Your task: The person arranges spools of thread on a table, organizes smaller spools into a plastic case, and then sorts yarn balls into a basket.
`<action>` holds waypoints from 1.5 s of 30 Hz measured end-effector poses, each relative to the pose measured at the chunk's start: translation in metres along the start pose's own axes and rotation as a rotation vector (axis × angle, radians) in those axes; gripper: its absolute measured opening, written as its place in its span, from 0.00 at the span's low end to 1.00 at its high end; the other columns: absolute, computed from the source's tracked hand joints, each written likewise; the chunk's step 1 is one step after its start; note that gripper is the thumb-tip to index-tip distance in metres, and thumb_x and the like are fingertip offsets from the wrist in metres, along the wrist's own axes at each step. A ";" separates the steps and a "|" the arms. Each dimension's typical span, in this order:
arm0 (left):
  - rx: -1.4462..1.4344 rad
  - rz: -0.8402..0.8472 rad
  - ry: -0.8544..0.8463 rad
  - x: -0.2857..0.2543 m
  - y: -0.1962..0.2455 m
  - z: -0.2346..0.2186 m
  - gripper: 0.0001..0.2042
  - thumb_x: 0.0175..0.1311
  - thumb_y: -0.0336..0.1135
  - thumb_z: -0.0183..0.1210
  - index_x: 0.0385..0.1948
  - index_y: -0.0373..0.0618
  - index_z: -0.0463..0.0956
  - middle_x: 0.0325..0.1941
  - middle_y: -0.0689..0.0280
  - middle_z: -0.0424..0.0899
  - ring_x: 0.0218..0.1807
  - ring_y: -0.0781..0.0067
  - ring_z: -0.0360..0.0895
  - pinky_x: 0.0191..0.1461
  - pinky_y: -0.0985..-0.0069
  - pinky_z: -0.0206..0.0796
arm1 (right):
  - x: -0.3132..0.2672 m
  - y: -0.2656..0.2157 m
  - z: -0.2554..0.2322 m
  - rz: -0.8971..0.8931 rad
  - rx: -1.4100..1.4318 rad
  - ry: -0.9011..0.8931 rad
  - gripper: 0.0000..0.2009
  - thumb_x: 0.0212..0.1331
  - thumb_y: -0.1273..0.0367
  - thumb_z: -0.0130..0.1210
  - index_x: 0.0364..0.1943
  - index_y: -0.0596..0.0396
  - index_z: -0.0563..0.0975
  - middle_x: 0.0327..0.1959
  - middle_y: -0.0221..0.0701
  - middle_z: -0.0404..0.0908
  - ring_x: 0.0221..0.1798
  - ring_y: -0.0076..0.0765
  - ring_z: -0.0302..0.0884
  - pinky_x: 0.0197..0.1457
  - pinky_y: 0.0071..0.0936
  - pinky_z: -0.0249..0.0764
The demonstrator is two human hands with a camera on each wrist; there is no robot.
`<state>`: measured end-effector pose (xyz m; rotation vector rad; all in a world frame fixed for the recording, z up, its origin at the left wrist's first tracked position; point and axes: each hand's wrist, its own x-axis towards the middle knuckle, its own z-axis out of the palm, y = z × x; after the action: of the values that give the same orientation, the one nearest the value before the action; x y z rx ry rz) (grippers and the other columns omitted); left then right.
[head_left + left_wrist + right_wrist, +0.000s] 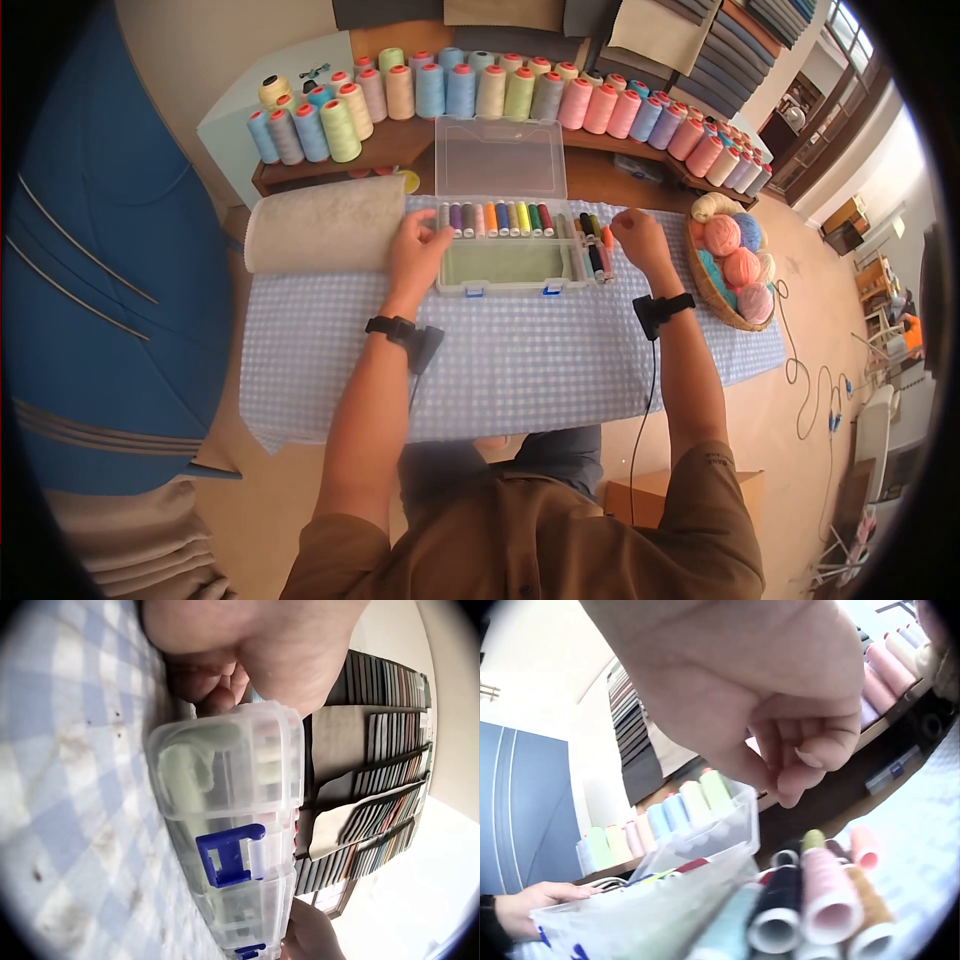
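Note:
A clear plastic box point(510, 288) lies on the checked cloth, its lid point(500, 155) raised at the back. Several small thread spools point(490, 220) stand in a row in its rear compartment; the front one shows a plain greenish floor. My left hand point(418, 250) holds the box's left end, fingers bent at its wall in the left wrist view. Beside the box's right end, loose thread spools point(831, 904) lie heaped: pink, black, light blue, brown and others. Just above them hangs my right hand point(642, 240), fingers loosely curled, with nothing visible in it.
A basket of yarn balls point(728, 290) stands right of my right hand. A rolled pale fabric point(325, 225) lies left of the box. Large thread cones point(460, 92) line the curved shelf behind. Cables run from both wrist cameras.

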<state>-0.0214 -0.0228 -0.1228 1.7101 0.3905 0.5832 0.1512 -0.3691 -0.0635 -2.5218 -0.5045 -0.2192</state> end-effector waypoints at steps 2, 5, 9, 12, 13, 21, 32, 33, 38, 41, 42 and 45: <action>0.001 0.000 -0.002 0.000 -0.001 -0.001 0.22 0.65 0.34 0.68 0.59 0.38 0.74 0.32 0.69 0.81 0.35 0.79 0.78 0.41 0.77 0.70 | -0.005 0.009 0.002 0.044 -0.013 -0.074 0.18 0.61 0.56 0.63 0.43 0.57 0.86 0.39 0.46 0.89 0.45 0.51 0.88 0.47 0.41 0.80; -0.002 -0.001 -0.009 0.001 0.000 0.000 0.22 0.65 0.35 0.68 0.59 0.38 0.74 0.33 0.69 0.81 0.35 0.79 0.78 0.41 0.77 0.70 | -0.008 0.013 0.013 0.137 -0.029 -0.073 0.21 0.61 0.53 0.64 0.43 0.59 0.85 0.39 0.47 0.89 0.45 0.52 0.88 0.48 0.41 0.80; 0.020 0.005 -0.008 0.000 0.000 -0.001 0.23 0.65 0.35 0.68 0.59 0.37 0.74 0.32 0.69 0.81 0.35 0.79 0.78 0.41 0.77 0.70 | -0.007 0.017 0.018 0.187 -0.016 -0.084 0.24 0.61 0.50 0.65 0.44 0.59 0.84 0.38 0.48 0.89 0.44 0.54 0.88 0.48 0.43 0.80; 0.017 -0.005 -0.010 0.000 0.001 -0.001 0.23 0.65 0.35 0.68 0.59 0.37 0.74 0.32 0.69 0.81 0.35 0.80 0.77 0.41 0.78 0.69 | -0.006 0.011 0.016 0.211 -0.120 -0.029 0.24 0.60 0.50 0.66 0.45 0.59 0.82 0.37 0.48 0.88 0.43 0.55 0.88 0.48 0.43 0.80; 0.011 -0.013 -0.008 -0.001 0.001 -0.001 0.23 0.65 0.35 0.68 0.59 0.37 0.74 0.32 0.69 0.81 0.35 0.80 0.77 0.41 0.78 0.69 | -0.005 0.010 0.013 0.190 -0.144 0.005 0.24 0.60 0.50 0.66 0.45 0.59 0.82 0.36 0.48 0.88 0.43 0.55 0.88 0.47 0.44 0.80; 0.003 -0.020 -0.017 0.000 0.002 -0.001 0.23 0.66 0.35 0.68 0.59 0.37 0.74 0.32 0.69 0.80 0.34 0.80 0.76 0.39 0.78 0.68 | -0.004 -0.072 0.003 -0.071 0.154 -0.074 0.18 0.62 0.57 0.64 0.45 0.57 0.81 0.35 0.47 0.88 0.40 0.56 0.87 0.46 0.45 0.80; -0.005 0.005 -0.009 0.001 -0.003 -0.001 0.23 0.66 0.35 0.68 0.59 0.36 0.74 0.32 0.69 0.81 0.35 0.80 0.77 0.39 0.78 0.69 | 0.005 -0.082 0.034 -0.176 0.085 -0.089 0.12 0.64 0.63 0.59 0.39 0.58 0.86 0.37 0.47 0.88 0.41 0.57 0.87 0.48 0.44 0.81; -0.003 0.008 -0.007 0.001 -0.003 -0.001 0.23 0.66 0.35 0.68 0.59 0.36 0.74 0.32 0.69 0.81 0.35 0.80 0.77 0.39 0.78 0.69 | 0.005 -0.075 0.030 -0.190 0.139 -0.099 0.12 0.64 0.64 0.59 0.39 0.58 0.86 0.37 0.47 0.88 0.41 0.57 0.87 0.48 0.44 0.81; -0.009 -0.007 0.002 0.001 -0.002 0.000 0.23 0.63 0.37 0.69 0.58 0.39 0.76 0.32 0.69 0.80 0.34 0.77 0.78 0.40 0.76 0.71 | 0.015 -0.017 0.020 -0.061 0.153 0.140 0.11 0.60 0.66 0.61 0.42 0.56 0.86 0.38 0.45 0.89 0.42 0.52 0.88 0.49 0.41 0.81; 0.011 0.006 0.010 0.001 -0.001 0.000 0.23 0.64 0.36 0.68 0.58 0.38 0.75 0.32 0.69 0.80 0.35 0.78 0.77 0.40 0.77 0.70 | 0.017 0.011 0.018 0.027 0.047 0.048 0.15 0.59 0.61 0.64 0.43 0.56 0.86 0.38 0.44 0.89 0.43 0.51 0.88 0.48 0.40 0.81; 0.002 0.006 0.011 0.001 -0.002 0.000 0.23 0.63 0.36 0.69 0.58 0.38 0.75 0.32 0.70 0.79 0.34 0.78 0.77 0.40 0.76 0.70 | 0.019 0.019 0.023 0.057 0.058 0.009 0.15 0.59 0.60 0.64 0.43 0.56 0.86 0.38 0.44 0.89 0.43 0.51 0.88 0.48 0.40 0.80; -0.003 0.001 0.003 0.002 -0.002 0.000 0.23 0.62 0.37 0.69 0.58 0.39 0.76 0.31 0.70 0.79 0.33 0.77 0.76 0.39 0.75 0.71 | 0.014 0.020 0.025 0.129 0.076 -0.067 0.16 0.59 0.59 0.64 0.42 0.56 0.86 0.38 0.45 0.89 0.44 0.52 0.88 0.49 0.40 0.80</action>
<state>-0.0201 -0.0212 -0.1242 1.7067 0.3907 0.5872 0.1731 -0.3662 -0.0904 -2.4830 -0.3666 -0.0660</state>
